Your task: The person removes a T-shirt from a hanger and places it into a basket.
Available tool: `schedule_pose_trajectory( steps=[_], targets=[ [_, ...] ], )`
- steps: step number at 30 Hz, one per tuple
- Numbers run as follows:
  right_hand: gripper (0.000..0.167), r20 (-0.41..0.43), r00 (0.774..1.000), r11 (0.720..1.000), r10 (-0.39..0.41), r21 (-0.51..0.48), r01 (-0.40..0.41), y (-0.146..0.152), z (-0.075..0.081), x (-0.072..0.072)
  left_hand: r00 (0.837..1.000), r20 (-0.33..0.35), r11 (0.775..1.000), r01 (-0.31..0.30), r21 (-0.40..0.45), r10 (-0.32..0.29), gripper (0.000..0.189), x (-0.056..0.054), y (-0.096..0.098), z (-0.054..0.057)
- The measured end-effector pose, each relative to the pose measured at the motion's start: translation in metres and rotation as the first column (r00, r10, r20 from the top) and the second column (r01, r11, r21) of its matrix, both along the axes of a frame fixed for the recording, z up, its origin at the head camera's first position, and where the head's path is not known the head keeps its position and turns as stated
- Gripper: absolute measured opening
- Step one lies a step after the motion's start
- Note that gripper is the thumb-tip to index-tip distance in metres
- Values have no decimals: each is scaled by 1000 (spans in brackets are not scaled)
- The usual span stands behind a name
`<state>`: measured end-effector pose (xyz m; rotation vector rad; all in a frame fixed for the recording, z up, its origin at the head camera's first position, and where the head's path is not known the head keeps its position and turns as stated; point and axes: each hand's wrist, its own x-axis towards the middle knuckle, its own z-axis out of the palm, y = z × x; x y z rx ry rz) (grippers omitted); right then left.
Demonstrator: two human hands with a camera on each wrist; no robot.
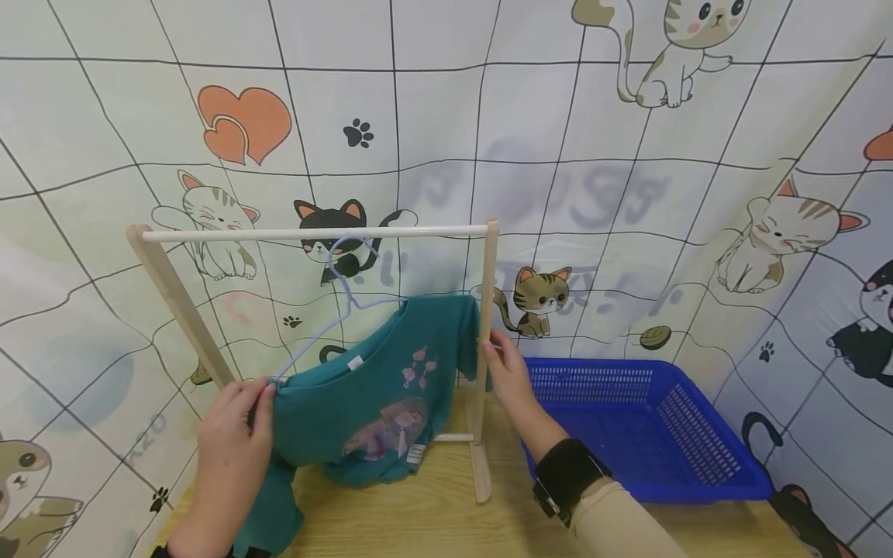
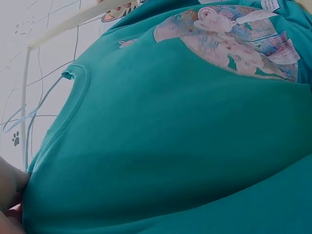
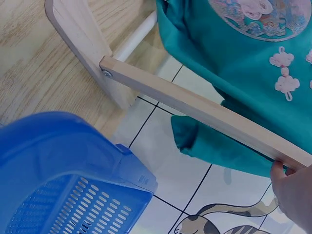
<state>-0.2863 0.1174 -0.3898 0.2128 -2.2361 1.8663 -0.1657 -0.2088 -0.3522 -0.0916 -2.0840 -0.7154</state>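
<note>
A teal T-shirt (image 1: 377, 387) with a pink print hangs aslant on a thin lavender wire hanger (image 1: 346, 298) inside a small wooden clothes rack (image 1: 314, 233). The hanger's hook overlaps the rack's white rail in the head view. My left hand (image 1: 236, 442) pinches the shirt's shoulder together with the hanger's end; its fingers show at the lower left edge of the left wrist view. At the rack's right post (image 1: 481, 372), my right hand (image 1: 512, 380) grips the wood, close to the shirt's sleeve (image 3: 219, 151). Some of its fingers are hidden behind the post.
A blue plastic basket (image 1: 628, 434) with slotted walls stands right of the rack on the wood-grain table (image 1: 516, 519). The rack's foot (image 1: 481, 473) lies between the shirt and the basket. Behind hangs a white gridded cloth (image 1: 446, 116) with cat drawings.
</note>
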Motion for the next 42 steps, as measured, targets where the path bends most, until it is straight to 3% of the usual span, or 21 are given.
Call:
schedule_pose_trajectory(
  steps=[6, 13, 19, 23, 29, 36, 40, 42],
  targets=[
    [45, -6, 999, 999, -50, -13, 50, 0, 2, 4, 1000, 18, 1000, 0, -10, 0, 12, 1, -1, -5],
    [39, -41, 993, 986, -110, -127, 104, 10, 6, 17, 1000, 17, 1000, -10, -9, 10, 10, 1, -6, -12],
    [36, -61, 994, 983, -93, -164, 82, 20, 5, 36, 997, 74, 1000, -29, 4, 29, 12, 4, -14, -18],
    [36, -40, 997, 982, -65, -183, 57, 24, -1, 47, 997, 67, 1000, -29, 5, 29, 13, 7, -20, -21],
    [33, -57, 996, 968, -64, -247, 48, 29, -6, 59, 1000, -26, 999, 17, 37, -16, 11, 12, -30, -24],
    [31, -118, 990, 965, -73, -260, 40, 32, 5, 73, 990, -134, 996, 53, 74, -43, 12, 21, -41, -22],
    [30, -177, 979, 955, -102, -293, 46, 35, 12, 81, 963, -244, 989, 137, 62, -118, 18, 21, -40, -20],
    [30, -221, 968, 945, -119, -324, 42, 36, 16, 85, 939, -297, 981, 190, 30, -173, 21, 19, -37, -21]
  ],
)
